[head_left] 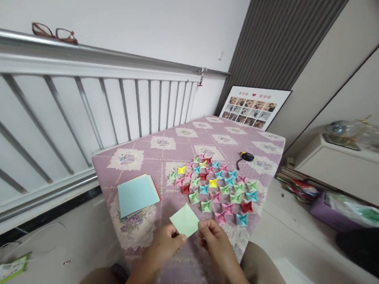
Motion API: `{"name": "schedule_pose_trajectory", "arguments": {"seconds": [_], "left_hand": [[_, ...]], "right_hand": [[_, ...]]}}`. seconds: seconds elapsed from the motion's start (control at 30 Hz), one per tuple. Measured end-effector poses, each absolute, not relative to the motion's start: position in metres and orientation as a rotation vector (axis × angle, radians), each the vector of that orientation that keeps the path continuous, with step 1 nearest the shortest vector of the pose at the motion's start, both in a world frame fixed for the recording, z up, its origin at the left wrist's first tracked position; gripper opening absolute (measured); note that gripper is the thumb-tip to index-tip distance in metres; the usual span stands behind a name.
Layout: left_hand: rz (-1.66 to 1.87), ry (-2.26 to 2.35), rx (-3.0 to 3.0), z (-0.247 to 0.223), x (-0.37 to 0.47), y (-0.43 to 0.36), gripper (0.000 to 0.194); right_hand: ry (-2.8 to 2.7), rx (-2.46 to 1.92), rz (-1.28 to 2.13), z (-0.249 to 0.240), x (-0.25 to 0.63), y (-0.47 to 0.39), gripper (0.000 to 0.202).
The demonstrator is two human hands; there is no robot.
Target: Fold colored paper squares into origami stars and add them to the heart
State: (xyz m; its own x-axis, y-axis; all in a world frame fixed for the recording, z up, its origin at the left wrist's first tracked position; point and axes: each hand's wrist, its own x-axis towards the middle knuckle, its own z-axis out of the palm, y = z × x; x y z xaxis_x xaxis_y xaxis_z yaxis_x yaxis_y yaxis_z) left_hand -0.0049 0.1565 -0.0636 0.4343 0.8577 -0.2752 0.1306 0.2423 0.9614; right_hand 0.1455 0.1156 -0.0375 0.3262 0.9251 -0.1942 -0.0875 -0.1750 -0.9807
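Observation:
Between my two hands is a small square of light green paper (185, 220), held just above the near part of the table. My left hand (166, 243) pinches its lower left edge between thumb and fingers. At the right corner, the thumb and fingertips of my right hand (215, 239) close on the paper. Beyond it stand rows of small folded paper shapes (212, 183) with pointed corners, in pink, green, blue, yellow and red. Left of my hands lies a stack of coloured paper sheets (138, 195), light blue on top, with cream and red edges showing.
A purple floral tablecloth (190, 148) covers the table. A small black object (247, 156) lies behind the folded shapes. A white radiator (125, 107) runs along the wall, with glasses (54, 33) on its pipe. A photo board (255, 107) leans at the back; a purple bin (330, 212) stands at right.

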Motion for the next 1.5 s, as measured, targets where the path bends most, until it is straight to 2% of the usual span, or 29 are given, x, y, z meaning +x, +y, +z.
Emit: {"name": "schedule_pose_trajectory", "arguments": {"seconds": [0.2, 0.33, 0.5, 1.03, 1.33, 1.5], "left_hand": [[0.594, 1.2, 1.346, -0.058, 0.016, 0.118, 0.015], [0.535, 1.163, 1.455, -0.04, 0.031, 0.092, 0.02], [0.476, 1.171, 1.518, -0.013, 0.048, 0.068, 0.021], [0.584, 1.132, 1.568, -0.035, 0.039, 0.031, 0.009], [0.613, 1.203, 1.525, -0.043, 0.024, 0.014, 0.011], [0.658, 1.211, 1.492, -0.056, 0.017, 0.01, 0.014]], "right_hand": [[-1.043, -1.274, 1.297, -0.016, 0.18, 0.093, 0.033], [-1.202, -1.216, 1.462, -0.009, 0.196, 0.075, 0.021], [-1.173, -1.247, 1.448, -0.008, 0.207, 0.058, 0.011], [-1.028, -1.228, 1.441, -0.017, 0.206, 0.028, 0.036], [-0.924, -1.244, 1.418, -0.031, 0.189, 0.024, 0.046], [-1.0, -1.246, 1.401, -0.028, 0.18, 0.023, 0.045]]}}
